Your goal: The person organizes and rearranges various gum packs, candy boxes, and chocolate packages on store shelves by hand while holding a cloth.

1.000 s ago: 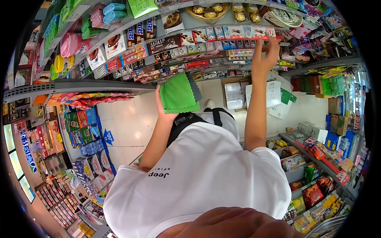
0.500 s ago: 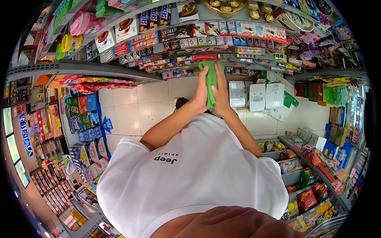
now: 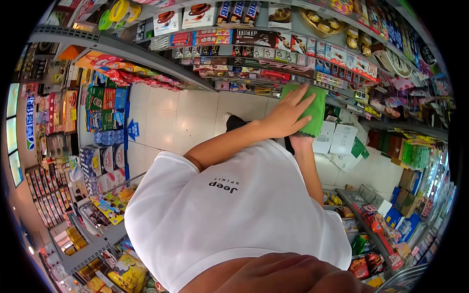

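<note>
A green cloth (image 3: 317,111) with a scalloped edge is spread over my right hand (image 3: 302,141), in front of the lower candy shelves. Only the heel and wrist of that hand show below the cloth; its fingers are hidden behind it. My left hand (image 3: 287,116) lies across the cloth from the left, its fingers stretched out and apart, the fingertips resting on the green surface.
Stocked shelves of chocolate (image 3: 254,37) curve across the top. A grey shelf edge (image 3: 132,48) juts in at the left. White cartons (image 3: 343,139) lie on the tiled floor (image 3: 168,117) at right. Snack shelves stand at lower right.
The cloth went from my left hand to between both palms, then over my right hand, further right. My right hand came back from the shelf. The view has shifted, with the shelves now turned.
</note>
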Tool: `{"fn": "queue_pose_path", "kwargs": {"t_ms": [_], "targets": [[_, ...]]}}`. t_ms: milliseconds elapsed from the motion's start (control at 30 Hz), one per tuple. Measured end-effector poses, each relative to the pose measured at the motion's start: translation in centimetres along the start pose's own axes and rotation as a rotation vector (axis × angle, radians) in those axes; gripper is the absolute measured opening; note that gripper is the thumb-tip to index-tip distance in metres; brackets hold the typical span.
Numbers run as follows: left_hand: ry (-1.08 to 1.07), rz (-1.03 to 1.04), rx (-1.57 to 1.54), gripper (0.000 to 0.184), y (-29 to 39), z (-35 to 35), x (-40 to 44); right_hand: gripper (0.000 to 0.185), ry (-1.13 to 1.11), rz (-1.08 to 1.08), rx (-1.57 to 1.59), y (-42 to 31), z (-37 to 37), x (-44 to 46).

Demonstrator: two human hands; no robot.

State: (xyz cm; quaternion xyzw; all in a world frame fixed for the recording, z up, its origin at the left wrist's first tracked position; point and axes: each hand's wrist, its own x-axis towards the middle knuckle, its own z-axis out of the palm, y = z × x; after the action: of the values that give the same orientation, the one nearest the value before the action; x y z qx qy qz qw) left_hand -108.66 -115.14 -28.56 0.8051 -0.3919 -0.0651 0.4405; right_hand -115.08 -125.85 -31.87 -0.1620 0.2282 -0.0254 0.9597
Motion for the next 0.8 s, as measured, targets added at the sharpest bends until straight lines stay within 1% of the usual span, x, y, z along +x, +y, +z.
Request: {"fn": "queue_pose_path", "kwargs": {"t_ms": [33, 100, 133, 233, 300, 333, 400, 433, 533, 567, 667, 733, 800], "targets": [[-0.051, 0.053, 0.128, 0.066, -0.5, -0.3, -0.1, 0.062, 0.025, 0.051, 0.012, 0.1, 1.0, -0.5], [-0.081, 0.029, 0.273, 0.065, -1.0, -0.9, -0.6, 0.060, 0.059, 0.130, 0.029, 0.3, 1.5, -0.5], [-0.101, 0.018, 0.340, 0.065, -1.2, -1.3, -0.9, 0.059, 0.032, 0.145, 0.061, 0.5, 0.8, -0.1], [-0.130, 0.032, 0.361, 0.061, -1.9, -3.6, -1.7, 0.057, -0.010, 0.190, 0.119, 1.0, -1.2, 1.0], [-0.077, 0.005, 0.358, 0.058, -2.8, -4.5, -2.4, 0.055, -0.006, 0.221, 0.104, 1.4, -1.4, 1.5], [-0.052, -0.005, 0.363, 0.057, -3.2, -5.1, -2.8, 0.054, -0.062, 0.226, 0.083, 1.4, -1.4, 1.8], [-0.039, -0.192, 0.178, 0.056, -4.0, -7.8, -3.4, 0.054, -0.195, 0.238, 0.059, 2.5, -0.5, 2.8], [-0.039, -0.278, 0.067, 0.055, -4.2, -8.4, -3.8, 0.055, -0.149, 0.246, -0.014, 2.6, 2.9, 1.6], [0.068, -0.308, -0.036, 0.058, -6.2, -9.4, -4.9, 0.056, -0.175, 0.343, -0.042, 3.0, 2.7, 2.0], [0.086, -0.308, -0.088, 0.058, -6.8, -9.8, -5.3, 0.055, -0.149, 0.375, -0.056, 3.2, 2.9, 2.0], [0.138, -0.328, -0.368, 0.053, -8.5, -10.6, -6.3, 0.053, -0.086, 0.468, -0.114, 4.4, 3.9, 2.1], [0.163, -0.336, -0.397, 0.050, -9.0, -11.5, -6.9, 0.054, -0.064, 0.530, -0.177, 5.5, 5.3, 2.0], [0.204, -0.337, -0.432, 0.045, -9.9, -12.6, -7.6, 0.058, -0.002, 0.511, -0.223, 7.1, 6.4, 2.0]]}}
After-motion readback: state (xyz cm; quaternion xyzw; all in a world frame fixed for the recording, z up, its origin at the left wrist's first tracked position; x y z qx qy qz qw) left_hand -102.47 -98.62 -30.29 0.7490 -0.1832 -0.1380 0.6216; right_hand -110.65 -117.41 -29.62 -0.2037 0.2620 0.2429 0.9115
